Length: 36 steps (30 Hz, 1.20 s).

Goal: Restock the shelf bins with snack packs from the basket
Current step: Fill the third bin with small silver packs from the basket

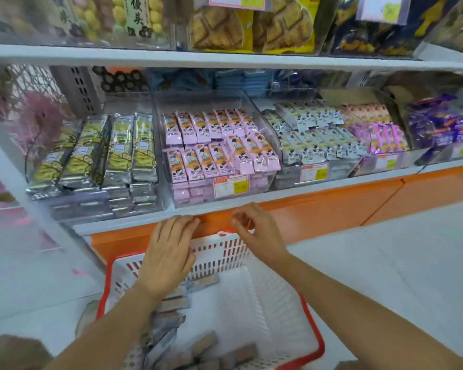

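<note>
Left hand (pixel 169 252) is held flat and empty over the white slotted plastic basket with red rim (pixel 225 255). The right hand (pixel 254 233) is curled; whether it holds anything cannot be told. Grey-brown foil snack packs (pixel 171 303) lie in the basket. They are best gathered squarely and matched to the corresponding clear acrylic shelf bin (pixel 198 102).

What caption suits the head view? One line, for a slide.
Left hand and right hand above the basket, below a shelf bin of pink snack packs.
</note>
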Each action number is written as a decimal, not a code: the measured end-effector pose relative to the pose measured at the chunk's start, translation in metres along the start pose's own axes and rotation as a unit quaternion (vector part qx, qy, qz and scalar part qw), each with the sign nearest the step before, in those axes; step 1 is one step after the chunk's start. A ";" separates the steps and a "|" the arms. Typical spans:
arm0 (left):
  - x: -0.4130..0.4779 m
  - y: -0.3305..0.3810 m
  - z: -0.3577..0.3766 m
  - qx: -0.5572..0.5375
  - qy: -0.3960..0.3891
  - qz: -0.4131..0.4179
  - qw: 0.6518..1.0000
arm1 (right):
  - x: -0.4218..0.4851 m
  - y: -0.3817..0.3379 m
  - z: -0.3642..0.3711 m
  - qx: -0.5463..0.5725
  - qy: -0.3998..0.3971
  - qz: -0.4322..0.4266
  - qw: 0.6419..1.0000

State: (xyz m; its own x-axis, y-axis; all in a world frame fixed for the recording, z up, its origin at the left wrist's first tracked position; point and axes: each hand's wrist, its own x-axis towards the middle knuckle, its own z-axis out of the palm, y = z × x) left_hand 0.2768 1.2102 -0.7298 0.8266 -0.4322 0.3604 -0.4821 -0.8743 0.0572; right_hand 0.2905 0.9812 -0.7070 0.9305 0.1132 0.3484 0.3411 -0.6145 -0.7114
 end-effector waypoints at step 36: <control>-0.102 -0.116 0.084 0.046 -0.184 -0.080 0.979 | -0.109 0.106 0.274 -0.194 -0.401 0.176 0.878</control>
State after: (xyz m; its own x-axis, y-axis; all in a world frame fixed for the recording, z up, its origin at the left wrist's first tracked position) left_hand 0.2730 1.3367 -0.8511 0.9462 -0.3235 -0.0072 -0.3235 -0.9462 -0.0040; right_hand 0.2622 1.1175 -0.9876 0.8174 0.2796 -0.5037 0.0865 -0.9240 -0.3725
